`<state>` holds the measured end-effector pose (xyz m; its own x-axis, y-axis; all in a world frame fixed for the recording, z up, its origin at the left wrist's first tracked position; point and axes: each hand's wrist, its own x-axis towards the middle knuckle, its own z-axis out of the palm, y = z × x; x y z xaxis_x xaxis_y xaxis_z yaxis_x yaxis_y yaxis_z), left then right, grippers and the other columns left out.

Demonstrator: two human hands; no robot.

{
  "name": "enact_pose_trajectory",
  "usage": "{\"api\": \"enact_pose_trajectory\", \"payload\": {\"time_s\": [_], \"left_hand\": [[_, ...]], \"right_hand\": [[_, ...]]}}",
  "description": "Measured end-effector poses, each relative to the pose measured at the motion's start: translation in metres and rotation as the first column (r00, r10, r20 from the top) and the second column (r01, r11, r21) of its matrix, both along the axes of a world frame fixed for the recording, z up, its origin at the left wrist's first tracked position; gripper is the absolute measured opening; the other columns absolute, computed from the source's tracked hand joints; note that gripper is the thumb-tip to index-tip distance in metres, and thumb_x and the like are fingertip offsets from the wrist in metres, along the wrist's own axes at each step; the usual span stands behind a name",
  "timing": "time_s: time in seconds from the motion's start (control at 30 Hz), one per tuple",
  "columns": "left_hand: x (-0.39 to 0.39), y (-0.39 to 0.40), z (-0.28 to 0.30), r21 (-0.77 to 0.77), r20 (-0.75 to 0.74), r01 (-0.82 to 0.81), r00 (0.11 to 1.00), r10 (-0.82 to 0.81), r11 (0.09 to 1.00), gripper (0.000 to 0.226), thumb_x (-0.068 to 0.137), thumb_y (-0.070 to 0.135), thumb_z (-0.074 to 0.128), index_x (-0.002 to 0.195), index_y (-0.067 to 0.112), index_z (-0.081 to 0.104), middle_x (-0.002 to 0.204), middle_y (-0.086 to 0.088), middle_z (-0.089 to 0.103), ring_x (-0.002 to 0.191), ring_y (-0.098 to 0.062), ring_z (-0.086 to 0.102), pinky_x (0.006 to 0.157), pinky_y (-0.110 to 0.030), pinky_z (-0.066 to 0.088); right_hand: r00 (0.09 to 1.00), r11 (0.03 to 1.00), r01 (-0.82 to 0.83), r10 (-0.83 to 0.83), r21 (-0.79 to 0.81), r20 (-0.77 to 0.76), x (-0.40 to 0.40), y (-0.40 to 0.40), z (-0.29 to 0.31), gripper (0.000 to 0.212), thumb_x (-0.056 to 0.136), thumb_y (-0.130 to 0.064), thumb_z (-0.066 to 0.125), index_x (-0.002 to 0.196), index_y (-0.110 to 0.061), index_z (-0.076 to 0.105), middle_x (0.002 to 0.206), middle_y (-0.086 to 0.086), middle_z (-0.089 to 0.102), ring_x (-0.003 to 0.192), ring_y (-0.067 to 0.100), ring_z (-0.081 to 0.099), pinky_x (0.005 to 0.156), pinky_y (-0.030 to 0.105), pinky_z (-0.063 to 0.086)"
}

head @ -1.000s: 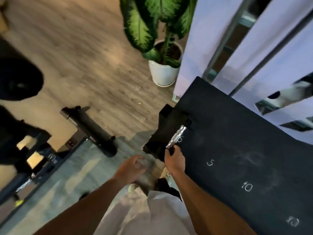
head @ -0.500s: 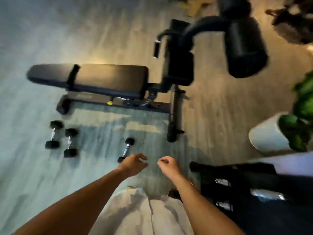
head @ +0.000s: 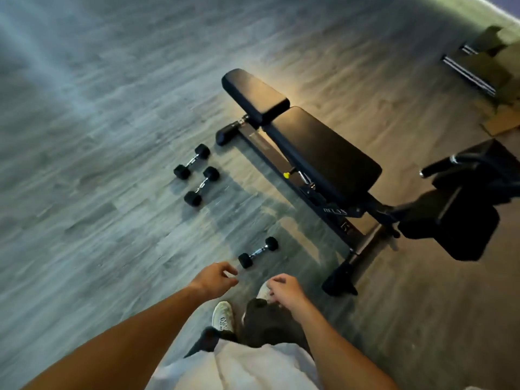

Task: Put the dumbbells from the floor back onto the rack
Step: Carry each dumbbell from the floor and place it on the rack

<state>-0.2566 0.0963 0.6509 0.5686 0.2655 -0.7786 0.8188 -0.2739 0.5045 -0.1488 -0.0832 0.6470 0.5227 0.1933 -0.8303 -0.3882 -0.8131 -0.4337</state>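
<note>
Three small black dumbbells with chrome handles lie on the grey wood floor. The nearest dumbbell (head: 258,252) rests just ahead of my hands, beside the bench's foot. Two more lie side by side farther off to the left, the far dumbbell (head: 192,161) and the middle dumbbell (head: 201,186). My left hand (head: 215,278) hovers low, fingers loosely curled and apart, holding nothing. My right hand (head: 284,287) is also empty, fingers loosely bent, above my shoes. The rack is out of view.
A black adjustable weight bench (head: 312,153) stands diagonally to the right of the dumbbells, its rear foot (head: 339,281) close to my right hand. Another black padded machine (head: 461,218) is at the right. Barbell bars (head: 468,71) lie far back right. Open floor spreads left.
I let go of a dumbbell on the rack a second ago and turned away; the view swung to the floor and bench. Both hands are now empty and nearer the closest dumbbell.
</note>
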Motion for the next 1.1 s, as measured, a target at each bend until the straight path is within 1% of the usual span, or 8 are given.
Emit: {"api": "enact_pose_trajectory", "payload": {"time_s": [0.17,0.33,0.43,0.57,0.7,0.83,0.93,1.1], "left_hand": [[0.017,0.014,-0.024,-0.045,-0.056,-0.029,0.998,0.027,0.999,0.021,0.090,0.035,0.066,0.109,0.028,0.065,0.098,0.001,0.068,0.080,-0.015,0.062,0.084,-0.030,0.053],[0.050,0.020,-0.057,-0.106,-0.126,-0.040,0.992,0.026,0.994,0.015,0.090,0.035,0.065,0.105,0.033,0.063,0.098,0.005,0.069,0.085,-0.013,0.067,0.085,-0.028,0.054],[0.073,0.024,-0.088,-0.120,-0.150,-0.062,0.988,0.044,0.991,0.008,0.090,0.036,0.066,0.095,0.040,0.061,0.091,0.010,0.068,0.082,-0.008,0.066,0.079,-0.022,0.050],[0.108,0.031,-0.148,-0.144,-0.166,-0.109,0.983,0.084,0.984,0.008,0.090,0.034,0.067,0.098,0.036,0.065,0.089,0.014,0.068,0.079,0.001,0.063,0.071,-0.010,0.045],[0.143,0.036,-0.231,-0.209,-0.243,-0.189,0.960,0.136,0.960,0.007,0.088,0.025,0.070,0.092,0.031,0.068,0.089,-0.005,0.075,0.069,-0.014,0.066,0.084,-0.037,0.058],[0.173,0.047,-0.324,-0.220,-0.260,-0.140,0.962,0.080,0.965,0.007,0.088,0.029,0.069,0.095,0.031,0.069,0.088,0.000,0.074,0.079,-0.019,0.069,0.088,-0.039,0.059],[0.186,0.055,-0.387,-0.199,-0.267,-0.135,0.961,0.078,0.971,0.006,0.088,0.030,0.069,0.095,0.032,0.068,0.086,0.001,0.073,0.076,-0.019,0.071,0.083,-0.039,0.060],[0.185,0.047,-0.484,-0.146,-0.321,-0.185,0.938,0.130,0.972,0.007,0.088,0.025,0.070,0.089,0.030,0.065,0.076,-0.001,0.068,0.067,-0.019,0.064,0.083,-0.044,0.058]], "right_hand": [[0.999,1.000,0.003,-0.003,-0.006,-0.034,0.029,0.024,-0.008,0.012,0.091,-0.010,0.054,0.088,-0.012,0.064,0.080,0.010,0.061,0.058,0.015,0.051,0.038,0.014,0.037],[0.993,0.999,0.025,-0.029,-0.032,-0.114,0.066,0.036,-0.048,0.011,0.091,-0.008,0.054,0.087,-0.011,0.063,0.080,0.012,0.058,0.054,0.013,0.046,0.038,0.014,0.037],[0.984,0.997,0.050,-0.061,-0.065,-0.168,0.091,0.040,-0.086,0.011,0.090,-0.010,0.057,0.093,-0.008,0.067,0.078,0.010,0.062,0.056,0.014,0.052,0.046,0.017,0.046],[0.980,0.989,0.108,-0.123,-0.101,-0.159,0.122,0.045,-0.157,0.017,0.090,-0.015,0.059,0.098,-0.007,0.071,0.097,0.014,0.073,0.087,0.026,0.067,0.086,0.041,0.058],[0.974,0.981,0.125,-0.149,-0.147,-0.170,0.148,0.050,-0.242,0.012,0.088,-0.018,0.058,0.090,-0.015,0.070,0.095,0.009,0.073,0.082,0.022,0.066,0.079,0.035,0.055],[0.982,0.983,0.083,-0.109,-0.163,-0.156,0.175,0.052,-0.330,0.012,0.087,-0.021,0.058,0.093,-0.025,0.067,0.097,0.003,0.073,0.090,0.022,0.068,0.087,0.036,0.054],[0.982,0.979,0.100,-0.126,-0.178,-0.139,0.189,0.055,-0.390,0.018,0.086,-0.024,0.058,0.101,-0.028,0.066,0.095,0.001,0.071,0.083,0.017,0.068,0.069,0.026,0.051],[0.977,0.971,0.110,-0.144,-0.210,-0.156,0.201,0.058,-0.487,0.027,0.086,-0.027,0.061,0.113,-0.031,0.059,0.101,0.005,0.067,0.078,0.013,0.063,0.058,0.016,0.043]]}}
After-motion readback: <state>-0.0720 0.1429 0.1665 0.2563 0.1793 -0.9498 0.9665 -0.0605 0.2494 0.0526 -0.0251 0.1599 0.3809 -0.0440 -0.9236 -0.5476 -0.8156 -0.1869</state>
